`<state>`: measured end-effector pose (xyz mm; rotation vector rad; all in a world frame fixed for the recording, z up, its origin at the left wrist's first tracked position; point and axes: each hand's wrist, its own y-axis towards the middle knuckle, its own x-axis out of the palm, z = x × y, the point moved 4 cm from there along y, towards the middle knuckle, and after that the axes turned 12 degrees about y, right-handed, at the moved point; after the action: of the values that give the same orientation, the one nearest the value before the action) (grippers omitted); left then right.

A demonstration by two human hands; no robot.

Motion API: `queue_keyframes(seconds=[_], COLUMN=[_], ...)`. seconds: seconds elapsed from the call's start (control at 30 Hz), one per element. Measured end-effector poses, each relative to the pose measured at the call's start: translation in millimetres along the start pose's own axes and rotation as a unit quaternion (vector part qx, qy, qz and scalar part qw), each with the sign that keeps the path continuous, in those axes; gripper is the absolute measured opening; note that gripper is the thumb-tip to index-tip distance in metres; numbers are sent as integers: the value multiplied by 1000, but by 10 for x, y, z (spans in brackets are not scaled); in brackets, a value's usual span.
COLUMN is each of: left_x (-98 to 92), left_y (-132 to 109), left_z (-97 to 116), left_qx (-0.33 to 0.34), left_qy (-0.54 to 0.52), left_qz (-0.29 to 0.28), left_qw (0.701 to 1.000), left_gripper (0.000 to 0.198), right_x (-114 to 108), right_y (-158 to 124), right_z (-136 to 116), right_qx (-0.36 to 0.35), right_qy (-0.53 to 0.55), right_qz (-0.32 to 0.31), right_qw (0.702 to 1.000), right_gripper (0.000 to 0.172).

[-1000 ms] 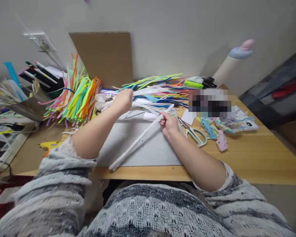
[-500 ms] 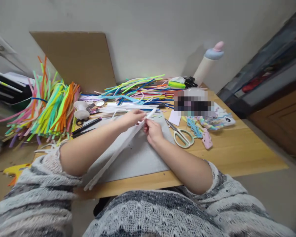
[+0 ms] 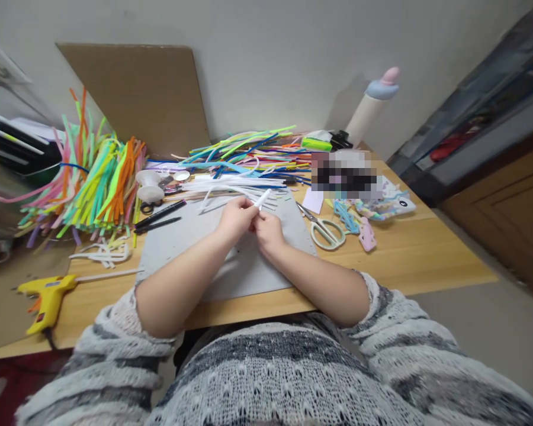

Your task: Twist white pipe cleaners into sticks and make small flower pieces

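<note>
My left hand [image 3: 236,218] and my right hand [image 3: 269,231] meet over the grey mat [image 3: 249,281]. Between their closed fingertips are white pipe cleaners [image 3: 263,198], whose short ends stick up past the fingers. The lengths below the grip are hidden by my hands and left forearm. Just beyond my left hand lies a pile of loose white pipe cleaners [image 3: 217,190]. To the right of my right hand, scissors [image 3: 327,235] with pale green handles rest on the wooden table [image 3: 404,260].
A bundle of coloured pipe cleaners [image 3: 93,186] stands at the left, with a yellow glue gun [image 3: 51,293] in front. Black pens [image 3: 160,214] and a white spool [image 3: 149,186] sit by the mat. Cardboard [image 3: 133,97] leans on the wall. A pink clip [image 3: 367,235] lies at the right.
My left hand has come down and right, against my right hand. The long white pipe cleaners that trailed toward the table's front edge no longer show. The view has shifted, showing the glue gun fully.
</note>
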<state>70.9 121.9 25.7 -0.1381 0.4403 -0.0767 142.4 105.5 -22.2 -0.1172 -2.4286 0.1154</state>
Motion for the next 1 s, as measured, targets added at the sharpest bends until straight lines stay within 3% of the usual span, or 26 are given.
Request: queue_keyframes(seconds=[0.2, 0.33, 0.5, 0.7, 0.87, 1.0], left_x=[-309, -358, -252, -318, -372, -346], left_y=[3, -108, -120, -72, -84, -80], left_z=[-30, -94, -295, -452, -452, -415], left_qx=[82, 52, -49, -124, -155, -134], left_qy=[191, 243, 86, -35, -59, 76], left_qz=[77, 2, -110, -242, -283, -258], left_qw=[975, 968, 989, 962, 945, 954], left_gripper=[11, 17, 22, 12, 8, 16], right_x=[13, -25, -26, -36, -56, -79], right_y=[-4, 59, 105, 95, 103, 99], right_z=[-99, -203, -107, -14, -2, 19], right_qx=[77, 71, 106, 144, 149, 141], right_qy=[-12, -14, -28, -30, -32, -33], right_qz=[-46, -49, -99, -96, -87, -72], right_qw=[996, 996, 989, 984, 985, 987], right_gripper=[22, 28, 34, 35, 35, 38])
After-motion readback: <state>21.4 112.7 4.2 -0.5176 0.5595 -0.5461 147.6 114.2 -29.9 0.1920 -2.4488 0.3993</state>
